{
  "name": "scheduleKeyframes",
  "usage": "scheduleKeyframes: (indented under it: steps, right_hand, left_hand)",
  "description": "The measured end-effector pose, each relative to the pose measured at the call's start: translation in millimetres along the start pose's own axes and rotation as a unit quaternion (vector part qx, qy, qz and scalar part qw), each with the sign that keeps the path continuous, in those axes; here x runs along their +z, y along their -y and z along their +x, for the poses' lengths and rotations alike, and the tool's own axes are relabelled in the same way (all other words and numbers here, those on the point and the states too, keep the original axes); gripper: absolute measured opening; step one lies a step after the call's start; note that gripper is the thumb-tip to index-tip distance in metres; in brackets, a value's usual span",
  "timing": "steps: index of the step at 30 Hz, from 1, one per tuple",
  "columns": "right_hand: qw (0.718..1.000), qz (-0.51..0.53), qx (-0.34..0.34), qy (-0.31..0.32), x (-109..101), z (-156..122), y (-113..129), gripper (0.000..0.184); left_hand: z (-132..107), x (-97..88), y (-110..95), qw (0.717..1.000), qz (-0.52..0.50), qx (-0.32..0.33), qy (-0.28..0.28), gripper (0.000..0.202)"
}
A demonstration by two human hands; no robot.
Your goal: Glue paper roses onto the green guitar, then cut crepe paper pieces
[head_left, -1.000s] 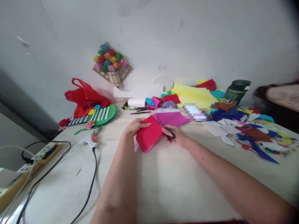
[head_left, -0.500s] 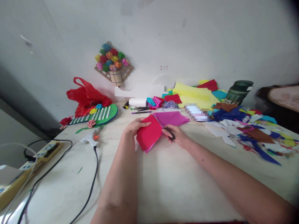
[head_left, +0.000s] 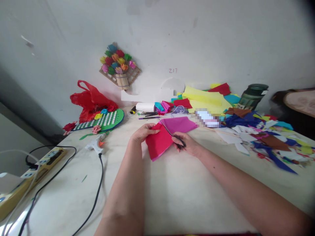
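Observation:
My left hand pinches the upper left edge of a red sheet of paper, held above the table. A purple sheet lies behind the red one and shows along its lower edge and to the upper right. My right hand is closed around the dark handles of a pair of scissors. The blades point up and left along the red sheet's upper right edge, against the purple sheet. Whether the blades are parted is hard to see.
To the left lie a glue gun with its cord, a power strip and a green board with white strips. At the right are a heap of paper scraps, a phone-like blurred thing and a dark green bottle.
The scissors and my right hand have shifted slightly to the right and down. The red sheet has turned a little with its right edge lower.

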State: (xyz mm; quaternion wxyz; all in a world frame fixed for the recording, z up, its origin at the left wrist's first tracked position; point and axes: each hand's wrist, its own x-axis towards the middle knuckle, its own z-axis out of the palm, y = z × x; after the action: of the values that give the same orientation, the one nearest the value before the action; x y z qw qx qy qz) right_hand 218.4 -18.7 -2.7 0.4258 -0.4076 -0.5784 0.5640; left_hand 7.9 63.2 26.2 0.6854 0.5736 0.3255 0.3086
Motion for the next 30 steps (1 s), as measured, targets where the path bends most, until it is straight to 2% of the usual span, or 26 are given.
scheduleKeyframes:
  steps: [3,12,16,22,30]
  right_hand:
    - [1.0,-0.011,-0.004,-0.001,-0.6,-0.4,0.5,0.034]
    - [1.0,-0.012,-0.006,-0.015,1.2,0.4,2.4,0.037]
    - [1.0,-0.015,-0.006,-0.02,1.7,0.5,2.9,0.038]
    - [1.0,-0.004,-0.008,-0.016,0.5,2.1,-0.8,0.037]
    - [1.0,-0.008,-0.018,-0.016,-1.2,2.2,-0.6,0.035]
  left_hand:
    - [2.9,1.5,1.1,1.0,-0.016,0.02,0.006,0.029]
    - [10.8,16.4,4.8,0.995,-0.047,0.082,-0.041,0.016]
    - [12.4,20.3,7.1,0.993,-0.061,0.094,-0.045,0.015]
    - [13.6,23.1,10.1,0.993,-0.071,0.083,-0.049,0.031]
    - [15.9,22.4,11.2,0.993,-0.03,0.091,-0.065,0.035]
